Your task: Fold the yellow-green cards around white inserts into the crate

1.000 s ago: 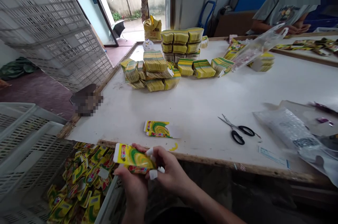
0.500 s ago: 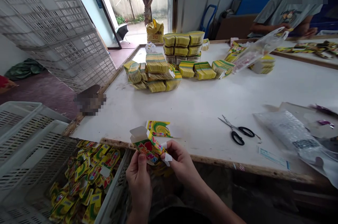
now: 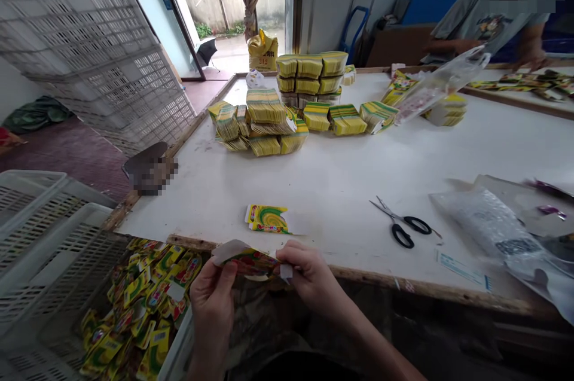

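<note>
Between my two hands, at the table's near edge, is a small printed cardboard box [image 3: 253, 261] in yellow, red and green with white flaps. My left hand [image 3: 214, 288] pinches its left end, thumb on top. On the right end, my right hand [image 3: 307, 267] is closed round the card, a white flap sticking out below the fingers. The box looks flattened and tipped away, so most of its print is hidden. Just beyond it a flat yellow-green carton [image 3: 268, 219] lies on the white table [image 3: 332, 183].
Bundled stacks of cartons [image 3: 269, 107] stand farther back. Black-handled scissors [image 3: 401, 225] and bubble wrap [image 3: 488, 225] lie to the right. A crate [image 3: 96, 219] beside me holds loose yellow cartons [image 3: 147, 297]. Another person [image 3: 488, 28] is across the table.
The box was upright and opened out; now it is lower, tilted and flatter. My left hand has moved left and down with it. My right hand keeps its grip.
</note>
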